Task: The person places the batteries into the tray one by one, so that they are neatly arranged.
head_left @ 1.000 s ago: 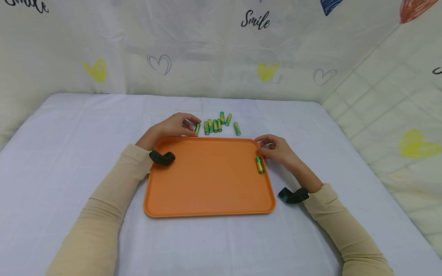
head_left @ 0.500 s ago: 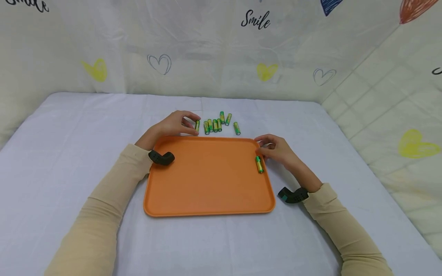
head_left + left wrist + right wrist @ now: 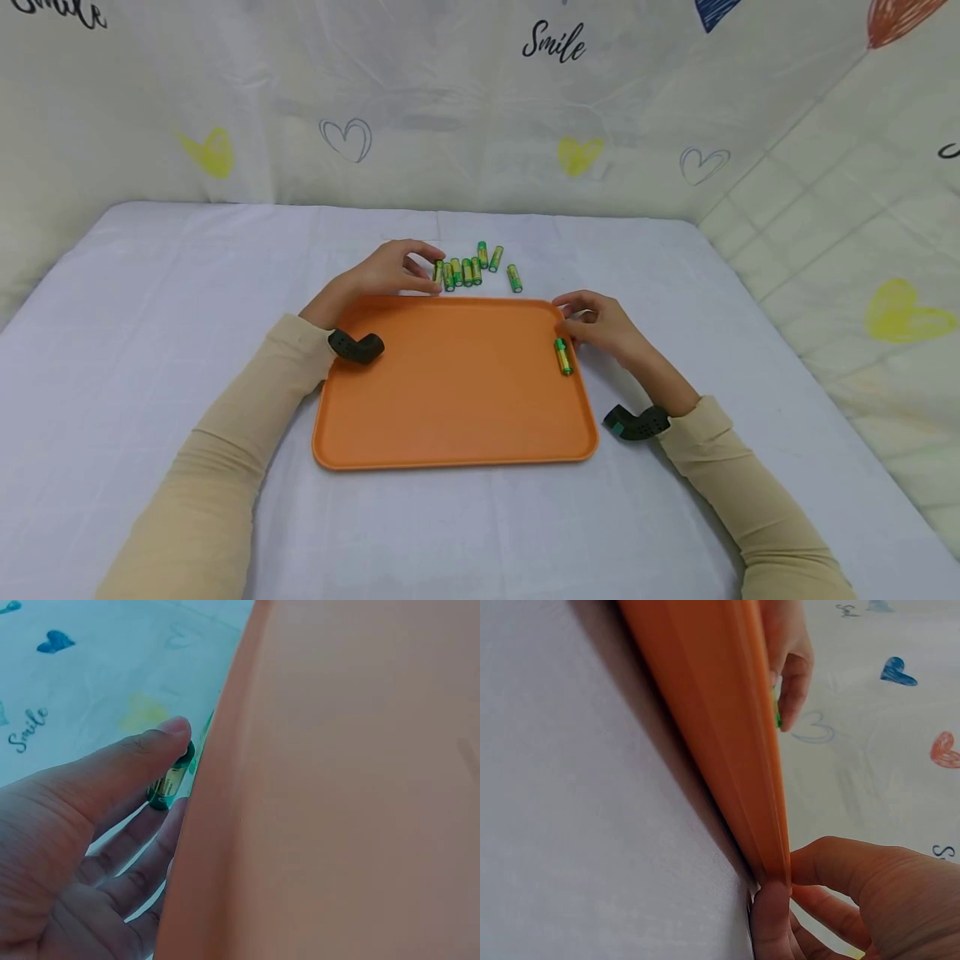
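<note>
- We read "Smile" in black script on the pale backdrop [image 3: 465, 158]; print on the batteries is too small for us.
- We see the left hand [image 3: 393, 268] pinching a green-and-yellow battery [image 3: 438, 271], now further right than a second ago, just beside the row of batteries [image 3: 455, 272] beyond the tray's far edge.
- We find the right hand [image 3: 596, 323] pinching the tray's far right corner, as before.
- We note a smooth orange tray [image 3: 450, 383], round-cornered, one cylindrical battery [image 3: 563, 357] inside its right rim, on creased white cloth [image 3: 420, 525].

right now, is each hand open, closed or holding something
Left hand: holding a green battery between thumb and fingers.
Right hand: holding the orange tray by its far right corner.
</note>
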Motion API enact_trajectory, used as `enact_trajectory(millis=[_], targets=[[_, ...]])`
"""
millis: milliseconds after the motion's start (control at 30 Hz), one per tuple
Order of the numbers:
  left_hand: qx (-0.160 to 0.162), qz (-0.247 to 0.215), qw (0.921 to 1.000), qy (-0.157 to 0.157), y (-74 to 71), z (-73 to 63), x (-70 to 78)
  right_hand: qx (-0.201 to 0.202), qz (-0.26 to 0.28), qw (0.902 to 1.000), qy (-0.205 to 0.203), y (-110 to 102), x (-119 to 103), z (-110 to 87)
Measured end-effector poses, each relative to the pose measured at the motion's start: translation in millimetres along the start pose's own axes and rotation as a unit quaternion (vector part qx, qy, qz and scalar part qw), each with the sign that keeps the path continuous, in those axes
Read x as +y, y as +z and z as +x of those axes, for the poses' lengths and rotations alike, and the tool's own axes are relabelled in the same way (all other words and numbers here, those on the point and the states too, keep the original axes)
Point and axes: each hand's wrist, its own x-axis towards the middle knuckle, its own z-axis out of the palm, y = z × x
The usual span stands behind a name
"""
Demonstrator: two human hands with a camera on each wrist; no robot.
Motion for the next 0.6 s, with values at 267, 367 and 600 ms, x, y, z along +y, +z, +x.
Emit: enact_trajectory(millis=[267, 367, 600], targets=[[-0.002, 0.003, 0.9996, 0.027, 4.0, 0.6, 8.5, 0.002, 0.0, 1.0, -0.007, 0, 0, -0.1], [-0.004, 0.007, 0.9995, 0.032, 6.2, 1.9, 11.9, 0.004, 0.001, 1.0, -0.008, 0, 0, -0.9], [-0.01, 0.005, 0.9987, 0.05, 12.1, 3.8, 15.5, -0.002, 0.002, 0.9999, -0.016, 0, -1, -2.4]])
